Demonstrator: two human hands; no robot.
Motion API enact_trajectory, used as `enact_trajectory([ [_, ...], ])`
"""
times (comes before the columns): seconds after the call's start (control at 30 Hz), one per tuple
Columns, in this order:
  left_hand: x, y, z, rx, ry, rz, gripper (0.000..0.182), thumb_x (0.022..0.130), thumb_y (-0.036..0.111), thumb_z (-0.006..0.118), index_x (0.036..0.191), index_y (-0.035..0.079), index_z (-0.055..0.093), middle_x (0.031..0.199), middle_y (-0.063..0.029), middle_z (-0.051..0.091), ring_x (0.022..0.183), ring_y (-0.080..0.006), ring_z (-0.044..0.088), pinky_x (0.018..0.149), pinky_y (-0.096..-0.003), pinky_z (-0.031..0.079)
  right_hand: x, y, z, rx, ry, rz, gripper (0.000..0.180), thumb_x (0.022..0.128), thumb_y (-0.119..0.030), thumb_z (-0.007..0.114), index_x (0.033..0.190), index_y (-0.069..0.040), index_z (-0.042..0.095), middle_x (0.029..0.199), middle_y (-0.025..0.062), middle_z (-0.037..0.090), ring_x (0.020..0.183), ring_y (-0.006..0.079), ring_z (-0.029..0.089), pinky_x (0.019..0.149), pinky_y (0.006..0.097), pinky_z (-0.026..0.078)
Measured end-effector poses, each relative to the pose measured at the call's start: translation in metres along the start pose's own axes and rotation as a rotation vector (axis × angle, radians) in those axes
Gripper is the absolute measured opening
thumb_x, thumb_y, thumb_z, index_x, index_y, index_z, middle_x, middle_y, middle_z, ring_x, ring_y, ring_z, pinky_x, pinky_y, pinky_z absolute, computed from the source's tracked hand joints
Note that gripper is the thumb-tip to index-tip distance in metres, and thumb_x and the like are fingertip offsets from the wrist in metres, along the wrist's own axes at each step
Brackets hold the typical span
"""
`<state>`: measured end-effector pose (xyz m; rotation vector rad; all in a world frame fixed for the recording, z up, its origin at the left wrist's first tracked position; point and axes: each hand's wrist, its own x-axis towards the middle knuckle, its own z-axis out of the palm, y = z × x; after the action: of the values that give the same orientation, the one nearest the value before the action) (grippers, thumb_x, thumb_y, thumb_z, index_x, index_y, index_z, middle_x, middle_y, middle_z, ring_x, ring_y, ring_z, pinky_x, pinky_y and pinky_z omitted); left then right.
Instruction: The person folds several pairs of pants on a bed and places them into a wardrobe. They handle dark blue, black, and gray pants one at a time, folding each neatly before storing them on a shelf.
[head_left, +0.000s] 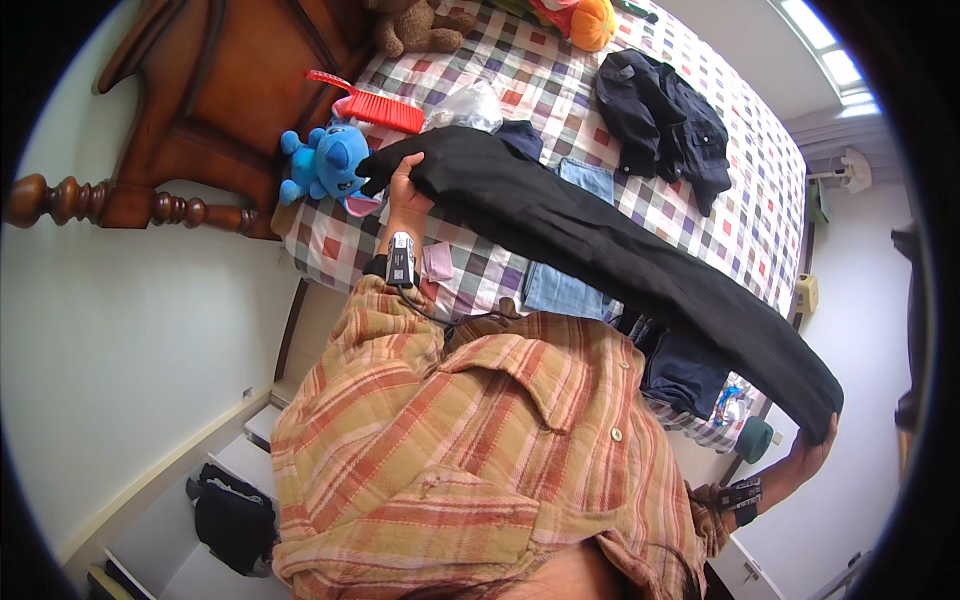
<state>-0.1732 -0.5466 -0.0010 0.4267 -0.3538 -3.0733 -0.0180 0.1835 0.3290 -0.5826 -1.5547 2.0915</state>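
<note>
A long piece of black clothing (600, 240), which looks like folded trousers, stretches between my hands above the bed. Its upper left end is gripped in my left hand (410, 187), beside a blue plush toy (334, 161). At the lower right, past the bed's edge, my right hand (814, 442) holds the other end, with part of the fingers hidden by the cloth. Beneath the garment, light blue denim (562, 289) shows on both sides of it. Dark folded clothes (682, 371) lie close to me under its right half.
A red brush (382, 109), a clear plastic bag (469, 109), a pink cloth (438, 261) and a dark jacket (664, 120) lie on the checked bedspread (491, 67). The wooden headboard (240, 97) rises at left. Black clothing (232, 517) sits in an open drawer behind me.
</note>
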Motion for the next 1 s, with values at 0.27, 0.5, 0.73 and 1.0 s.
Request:
enact_trajectory([
  [0.27,-0.044,-0.014,0.091,0.281,-0.201,-0.107,0.025,0.076,0.005,0.056,0.097,-0.009,0.061,0.097,-0.0173,0.065,0.087,-0.0273,0.065,0.084,-0.0352,0.052,-0.007,0.058,0.044,-0.131,-0.146,0.117,0.032,0.087,-0.012,0.053,0.114,0.006,0.053,0.106,0.0165,0.060,0.095,0.0244,0.060,0.085,0.0323,0.050],
  [0.5,-0.063,-0.042,0.156,0.683,-0.305,-0.059,0.046,0.070,-0.006,0.063,0.114,-0.002,0.053,0.104,-0.0083,0.060,0.096,-0.0205,0.060,0.085,-0.0326,0.049,0.004,0.105,0.120,-0.165,-0.339,-0.005,0.041,0.085,-0.001,0.053,0.125,0.006,0.047,0.115,0.0181,0.057,0.102,0.0217,0.058,0.091,0.0280,0.046],
  [0.73,-0.069,-0.042,0.174,0.918,-0.331,0.003,0.046,0.073,0.002,0.069,0.116,-0.002,0.053,0.107,-0.0061,0.059,0.098,-0.0161,0.057,0.087,-0.0293,0.046,0.018,0.095,0.081,-0.163,-0.293,0.033,0.040,0.085,0.000,0.054,0.124,0.006,0.049,0.112,0.0171,0.059,0.099,0.0216,0.060,0.089,0.0286,0.048],
  [1.0,-0.084,-0.058,0.207,1.078,-0.348,0.124,0.066,0.073,0.019,0.075,0.127,-0.004,0.045,0.126,-0.0101,0.051,0.118,-0.0209,0.047,0.102,-0.0317,0.034,0.014,0.092,0.094,-0.159,-0.242,-0.003,0.044,0.084,0.004,0.053,0.127,0.004,0.044,0.112,0.0171,0.056,0.098,0.0209,0.059,0.085,0.0276,0.050],
])
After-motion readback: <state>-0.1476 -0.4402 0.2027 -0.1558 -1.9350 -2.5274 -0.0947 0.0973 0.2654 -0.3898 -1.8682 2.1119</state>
